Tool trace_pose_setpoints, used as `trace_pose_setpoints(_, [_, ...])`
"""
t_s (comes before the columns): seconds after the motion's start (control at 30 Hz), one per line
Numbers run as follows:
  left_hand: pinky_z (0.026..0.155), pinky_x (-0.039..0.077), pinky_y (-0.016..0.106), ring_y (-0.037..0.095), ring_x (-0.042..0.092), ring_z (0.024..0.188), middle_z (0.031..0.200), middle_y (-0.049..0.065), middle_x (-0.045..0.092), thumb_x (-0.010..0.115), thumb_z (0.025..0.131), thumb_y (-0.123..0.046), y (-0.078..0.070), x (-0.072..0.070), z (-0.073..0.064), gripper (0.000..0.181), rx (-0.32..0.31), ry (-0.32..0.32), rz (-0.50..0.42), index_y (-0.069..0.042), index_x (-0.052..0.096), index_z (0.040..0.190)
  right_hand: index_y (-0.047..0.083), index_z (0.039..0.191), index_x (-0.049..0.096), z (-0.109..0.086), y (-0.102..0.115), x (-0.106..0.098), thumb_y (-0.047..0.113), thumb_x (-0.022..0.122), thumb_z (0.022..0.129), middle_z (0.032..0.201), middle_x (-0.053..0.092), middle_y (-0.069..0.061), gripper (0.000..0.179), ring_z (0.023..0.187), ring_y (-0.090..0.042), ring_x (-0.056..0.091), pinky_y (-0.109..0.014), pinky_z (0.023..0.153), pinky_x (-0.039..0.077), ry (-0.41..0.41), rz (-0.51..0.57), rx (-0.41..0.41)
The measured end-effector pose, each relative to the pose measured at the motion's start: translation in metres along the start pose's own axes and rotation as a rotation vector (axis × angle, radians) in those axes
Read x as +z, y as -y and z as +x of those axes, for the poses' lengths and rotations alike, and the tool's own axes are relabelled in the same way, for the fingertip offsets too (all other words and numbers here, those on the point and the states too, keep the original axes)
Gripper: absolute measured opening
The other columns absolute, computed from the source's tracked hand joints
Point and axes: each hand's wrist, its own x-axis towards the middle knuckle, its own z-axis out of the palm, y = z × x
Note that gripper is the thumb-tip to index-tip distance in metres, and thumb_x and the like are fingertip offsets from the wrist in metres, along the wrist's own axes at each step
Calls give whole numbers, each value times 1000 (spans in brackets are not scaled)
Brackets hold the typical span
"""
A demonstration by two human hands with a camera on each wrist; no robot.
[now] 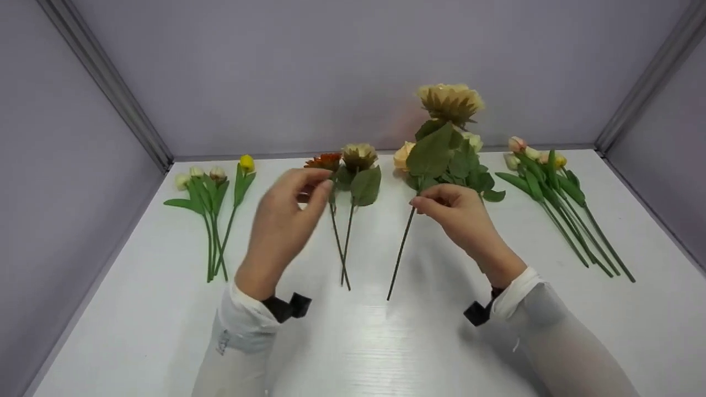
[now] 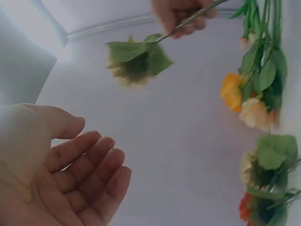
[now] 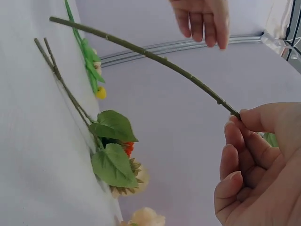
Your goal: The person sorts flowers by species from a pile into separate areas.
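Pinched between thumb and fingers of my right hand [image 1: 460, 212] is the stem of a pale yellow artificial flower [image 1: 449, 103], held upright above the table with its bloom at the top. In the right wrist view its brown-green stem [image 3: 164, 61] slants up and left from the fingertips. My left hand [image 1: 287, 220] hovers with loosely bent fingers and holds nothing; its bare palm [image 2: 61, 183] shows in the left wrist view. Just beyond it lie an orange-red flower [image 1: 324, 161] and a second pale yellow flower [image 1: 359, 157], their stems crossing.
White and yellow tulips [image 1: 207, 193] lie at the left of the white table [image 1: 353, 342]. Pink, white and yellow tulips [image 1: 551, 187] lie at the right. Behind the held flower are peach roses [image 1: 404, 157], partly hidden. Grey panels [image 1: 309, 71] enclose the back and sides.
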Motion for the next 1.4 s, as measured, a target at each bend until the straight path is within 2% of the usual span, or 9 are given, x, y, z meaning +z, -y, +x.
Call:
trace_pose_setpoints(0.13, [87,53,35,14,64,101,120,-1,66,63,104,-30,13,-30,2,31,-78,-43,89,-12,69,128,8,105,77,26,-9,15,35,73,95,105,70,-13,29,100,-31,61,-43,87,50,87,-18,63])
trace_pose_setpoints(0.33, [85,53,43,23,65,107,125,4,66,61,104,-32,39,-53,3,33,-225,-51,266,-11,68,129,4,100,76,65,-16,53,33,72,95,97,68,-8,30,87,-27,57,-42,78,48,170,-112,173])
trace_pose_setpoints(0.57, [87,51,47,25,64,110,126,5,67,57,105,-37,54,-71,1,36,-372,-41,286,-13,69,128,3,97,78,92,-23,87,31,73,94,97,71,-10,29,84,-22,56,-35,71,45,212,-242,249])
trace_pose_setpoints(0.67, [87,50,48,26,63,110,124,5,68,56,105,-40,57,-76,2,38,-411,-29,275,-13,69,129,6,81,75,96,-25,95,31,73,93,77,66,-5,27,68,-18,51,-33,61,41,210,-331,273])
trace_pose_setpoints(0.83, [86,51,50,29,65,106,121,8,69,55,105,-40,67,-83,3,40,-458,-21,316,-11,69,129,16,59,56,98,-26,105,35,73,94,53,40,4,43,51,-13,36,-31,50,30,208,-490,268])
trace_pose_setpoints(0.97, [85,50,50,31,65,101,119,9,69,54,105,-38,79,-89,-1,39,-505,-4,342,-10,69,128,17,60,55,97,-27,110,39,71,95,54,39,5,44,51,-13,37,-31,50,30,224,-527,243])
trace_pose_setpoints(1.17, [83,51,52,34,66,98,117,14,70,52,106,-30,101,-91,-7,37,-570,36,386,-5,69,127,9,81,73,91,-26,108,45,68,97,63,54,2,40,60,-15,46,-33,56,37,236,-512,215])
trace_pose_setpoints(1.3, [87,51,55,37,65,105,120,17,70,53,105,-25,118,-89,-8,34,-621,80,400,-2,69,126,11,77,68,86,-24,103,48,66,98,62,49,3,42,61,-16,46,-34,58,38,231,-502,198])
trace_pose_setpoints(1.4, [79,52,52,35,66,98,115,17,71,55,103,-21,134,-87,-13,30,-645,104,425,-2,72,119,14,72,61,81,-20,95,48,64,99,61,43,3,44,58,-16,42,-35,56,36,221,-478,164])
